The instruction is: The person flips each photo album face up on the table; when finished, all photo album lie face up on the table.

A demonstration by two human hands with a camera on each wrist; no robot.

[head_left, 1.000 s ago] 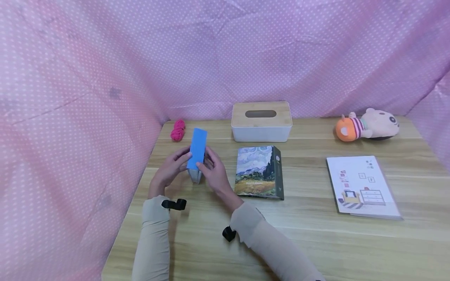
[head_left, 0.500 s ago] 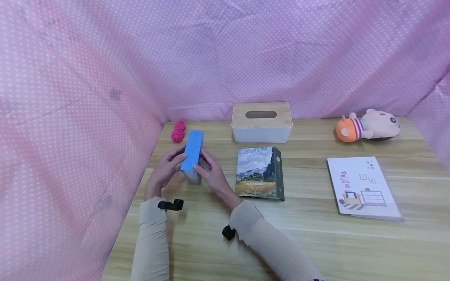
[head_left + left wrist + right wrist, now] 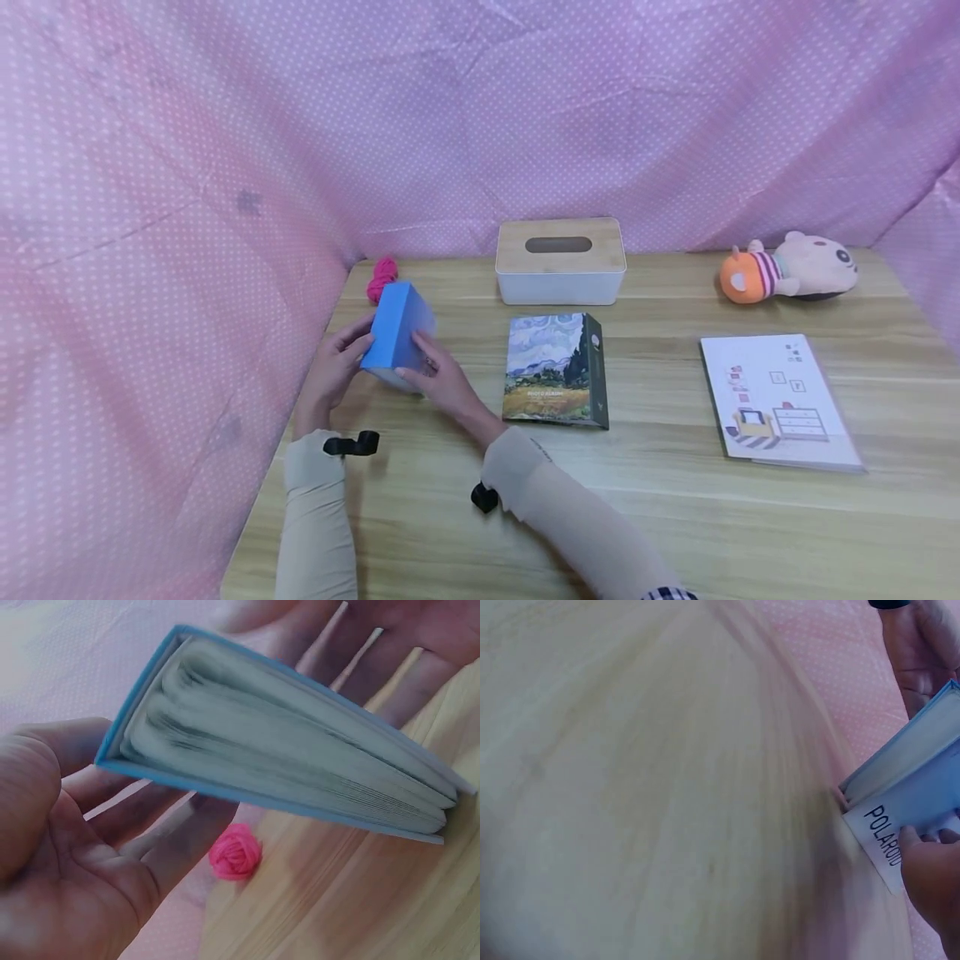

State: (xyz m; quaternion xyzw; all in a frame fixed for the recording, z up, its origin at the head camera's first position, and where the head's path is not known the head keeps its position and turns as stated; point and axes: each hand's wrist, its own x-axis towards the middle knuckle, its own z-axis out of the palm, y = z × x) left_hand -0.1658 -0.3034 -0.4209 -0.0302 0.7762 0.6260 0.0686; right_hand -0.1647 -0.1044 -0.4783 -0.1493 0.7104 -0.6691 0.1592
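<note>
Between my two hands I hold a small blue photo album, spine up and tilted to the left. My left hand grips it at the left side, its thumb near the spine. My right hand holds the right cover, thumb toward the near end. The left wrist view shows the closed album's page edges between two covers. In the right wrist view, the word POLAROID stands on the pale lower part of the cover, close to my right thumb. A pink yarn skein lies just behind the album.
Right of my hands lies a thicker photo album with a painted landscape cover. A tissue box with a wooden lid stands behind it. Farther right are a plush toy and a white illustrated booklet. Pink dotted cloth borders the table.
The blue album has shifted left in my hands and tipped over to the left, so more of its right cover shows. Both hands have moved left with it.
</note>
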